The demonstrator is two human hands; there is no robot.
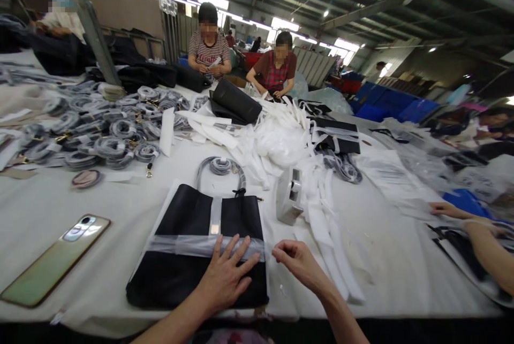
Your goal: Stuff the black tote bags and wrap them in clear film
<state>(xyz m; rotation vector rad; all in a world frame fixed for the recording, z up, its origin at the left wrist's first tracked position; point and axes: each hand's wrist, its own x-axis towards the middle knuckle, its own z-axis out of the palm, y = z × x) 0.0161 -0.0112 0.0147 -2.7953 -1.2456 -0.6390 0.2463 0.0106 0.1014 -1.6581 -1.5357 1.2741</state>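
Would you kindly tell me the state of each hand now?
Left hand: open, fingers spread on the smooth black handbag.
Right hand: fingers curled beside it; whether it holds anything cannot be told.

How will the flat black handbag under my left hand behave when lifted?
The flat black leather-look handbag may sag, since its top edge looks wavy. The translucent plastic-looking band across it appears smooth, so it might feel slippery.

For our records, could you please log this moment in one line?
left hand: spread on black bag; right hand: beside bag; phone: left of bag
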